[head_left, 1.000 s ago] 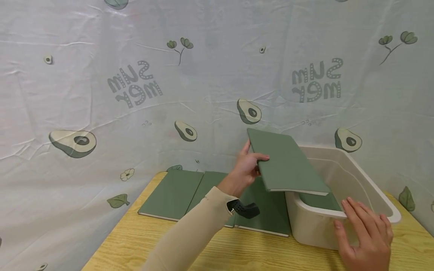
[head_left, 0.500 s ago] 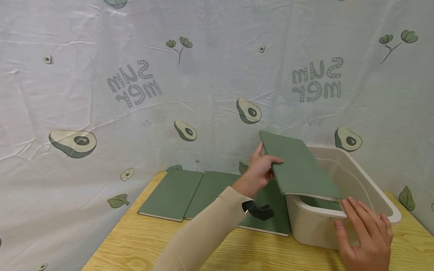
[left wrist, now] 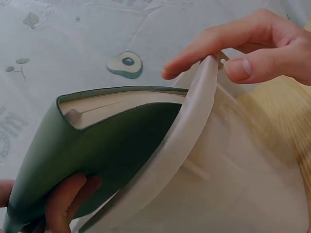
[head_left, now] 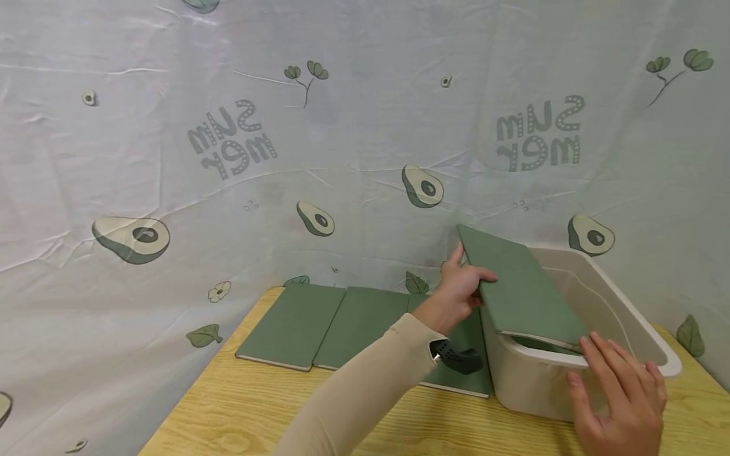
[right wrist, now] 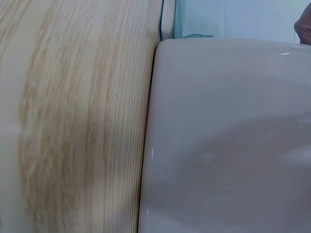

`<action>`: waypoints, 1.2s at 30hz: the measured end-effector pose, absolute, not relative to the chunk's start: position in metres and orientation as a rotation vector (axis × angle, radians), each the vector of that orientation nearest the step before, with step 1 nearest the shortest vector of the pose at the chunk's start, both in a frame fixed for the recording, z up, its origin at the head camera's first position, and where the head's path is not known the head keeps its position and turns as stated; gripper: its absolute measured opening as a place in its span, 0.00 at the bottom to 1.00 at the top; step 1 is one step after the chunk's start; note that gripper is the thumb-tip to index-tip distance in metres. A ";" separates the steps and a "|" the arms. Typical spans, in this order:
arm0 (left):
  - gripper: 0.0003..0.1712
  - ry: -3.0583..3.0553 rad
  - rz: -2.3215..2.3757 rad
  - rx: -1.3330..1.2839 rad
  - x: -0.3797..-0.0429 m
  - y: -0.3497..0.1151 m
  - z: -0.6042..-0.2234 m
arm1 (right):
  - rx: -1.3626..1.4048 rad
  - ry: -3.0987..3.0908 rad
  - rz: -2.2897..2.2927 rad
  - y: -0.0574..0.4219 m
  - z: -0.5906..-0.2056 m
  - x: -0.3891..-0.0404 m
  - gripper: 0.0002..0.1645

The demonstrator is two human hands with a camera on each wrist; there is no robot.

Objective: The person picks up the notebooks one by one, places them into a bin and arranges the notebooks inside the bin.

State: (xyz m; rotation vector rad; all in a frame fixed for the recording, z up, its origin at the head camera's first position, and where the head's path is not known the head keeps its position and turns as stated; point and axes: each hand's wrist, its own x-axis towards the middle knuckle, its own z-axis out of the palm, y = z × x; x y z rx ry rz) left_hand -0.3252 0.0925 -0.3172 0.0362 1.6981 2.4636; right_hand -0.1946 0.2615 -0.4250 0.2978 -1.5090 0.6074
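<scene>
My left hand (head_left: 459, 291) pinches a green-covered notebook (head_left: 525, 291) by its left edge, thumb on top and fingers underneath. The notebook tilts down to the right over the opening of a beige plastic bin (head_left: 542, 383). Its page edges show in the left wrist view, beside the bin rim (left wrist: 170, 155). My right hand (head_left: 624, 392) rests on the near right of that rim, fingers fairly straight across it and thumb against the outside. Part of another green notebook (head_left: 538, 345) shows inside the bin; the held one covers the rest.
Left of the bin, green notebooks lie side by side on the wooden table (head_left: 228, 405): one at far left (head_left: 291, 326), one in the middle (head_left: 362, 326), one against the bin (head_left: 462, 380), partly behind my left arm. A printed curtain (head_left: 342, 126) hangs behind.
My left hand has carried the notebook right and slightly down, farther over the bin, so less of the notebook inside shows. The right hand has stayed on the rim.
</scene>
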 end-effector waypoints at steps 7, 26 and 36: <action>0.60 1.748 2.460 0.003 -0.323 0.110 -0.314 | 0.331 -1.506 0.600 0.261 -0.424 -0.197 0.33; 0.51 1.902 2.374 -0.055 -0.313 0.151 -0.306 | 0.304 -1.604 0.580 0.268 -0.430 -0.195 0.35; 0.29 1.985 2.306 0.046 -0.311 0.169 -0.308 | 0.321 -1.595 0.577 0.269 -0.431 -0.197 0.35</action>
